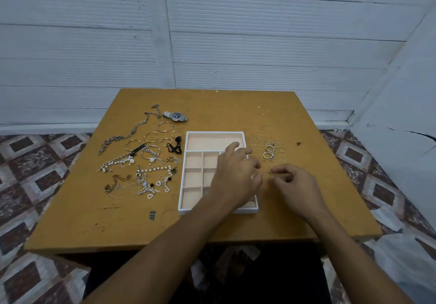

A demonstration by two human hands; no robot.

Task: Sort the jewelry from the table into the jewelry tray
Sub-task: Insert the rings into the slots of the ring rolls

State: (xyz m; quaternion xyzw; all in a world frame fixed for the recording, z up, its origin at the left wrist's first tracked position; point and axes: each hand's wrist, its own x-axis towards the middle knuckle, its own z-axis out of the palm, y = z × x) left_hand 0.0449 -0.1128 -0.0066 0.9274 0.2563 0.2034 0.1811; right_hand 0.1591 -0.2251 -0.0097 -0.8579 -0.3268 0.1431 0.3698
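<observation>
The rings lie in a loose scatter on the table just right of the tray, and the right hand sits at the near edge of that scatter, so it is plainly the closer hand. Its fingers are curled, with thumb and forefinger tips drawn close together right at the nearest ring. Whether they already pinch that ring or only touch it is too small to tell. The rest of the rings spread away from the grip, up and slightly left towards the table's far side. The tray lies to the left of the grip, close by, its long axis running away from the person. The left hand hovers over the tray's right-hand compartments with fingers loosely bent and nothing visible in them, hiding those cells. The compartments that show look empty, so the sorting seems barely begun. I judge the coming move to be a short carry leftward over the tray's right wall, which the left hand partly blocks. The chains, bangles and watch lie well apart, left of the tray.
</observation>
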